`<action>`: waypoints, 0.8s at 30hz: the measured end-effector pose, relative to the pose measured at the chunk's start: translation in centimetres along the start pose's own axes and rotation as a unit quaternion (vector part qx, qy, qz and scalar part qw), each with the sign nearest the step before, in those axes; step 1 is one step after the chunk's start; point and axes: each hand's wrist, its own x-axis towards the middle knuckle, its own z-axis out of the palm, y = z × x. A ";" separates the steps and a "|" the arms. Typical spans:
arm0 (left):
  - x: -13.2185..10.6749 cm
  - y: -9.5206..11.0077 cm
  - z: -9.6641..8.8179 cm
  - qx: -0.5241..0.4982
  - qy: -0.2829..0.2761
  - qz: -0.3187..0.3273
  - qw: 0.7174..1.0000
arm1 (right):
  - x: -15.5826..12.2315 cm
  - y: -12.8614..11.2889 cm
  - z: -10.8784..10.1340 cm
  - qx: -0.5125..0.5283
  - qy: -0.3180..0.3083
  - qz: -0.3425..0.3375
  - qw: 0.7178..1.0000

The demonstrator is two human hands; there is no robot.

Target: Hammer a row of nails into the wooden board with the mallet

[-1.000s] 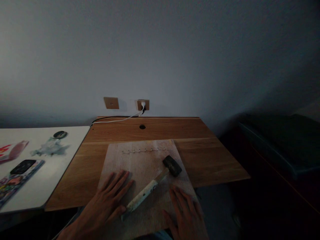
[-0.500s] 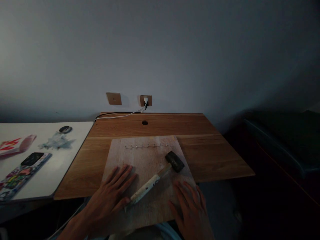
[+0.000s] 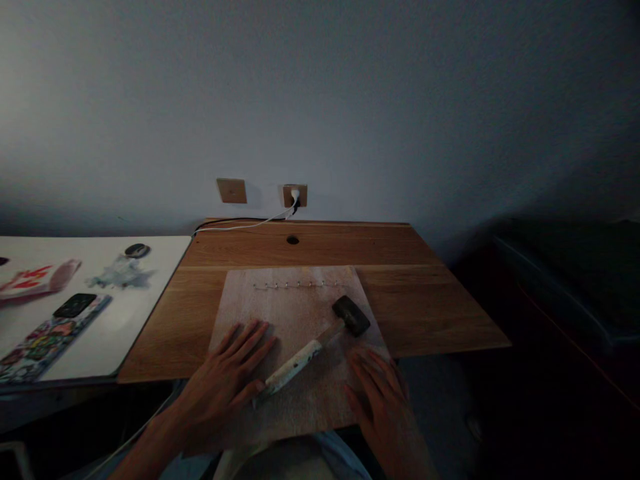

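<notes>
Hands rest flat on a pale wooden board [image 3: 295, 303] that lies on the wooden tabletop [image 3: 425, 300] and overhangs its near edge. The left hand [image 3: 227, 377] is spread on the board's left side and the right hand [image 3: 377, 393] on its right near corner. Each grip is released, fingers extended, grasping nothing. Between them lies a hammer [image 3: 315, 347], dark head toward the far right and paint-smeared handle slanting back to the left thumb; whether the thumb touches it I cannot tell. A row of small nails [image 3: 295, 285] stands along the board's far edge. Steadying an overhanging board like this seems best done with even downward pressure from both palms, the weight kept over the supported part. No writing can be read: the phone's colourful case [image 3: 50, 333] and the red-marked packet [image 3: 37, 279] on the white table are too blurred.
</notes>
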 end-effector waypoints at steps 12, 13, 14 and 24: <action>0.0 -0.1 0.4 -0.013 -0.007 -0.011 1.000 | 0.0 0.3 0.0 0.043 0.005 0.004 0.999; 0.0 -0.1 0.4 -0.013 -0.008 -0.013 1.000 | 0.0 0.3 0.0 0.046 0.006 0.006 0.999; 0.0 -0.1 0.4 -0.013 -0.010 -0.014 1.000 | 0.1 0.3 0.0 0.048 0.007 0.007 0.999; 0.2 0.0 -0.1 -0.009 -0.012 -0.013 1.000 | 0.1 0.5 0.2 0.050 0.017 -0.002 0.999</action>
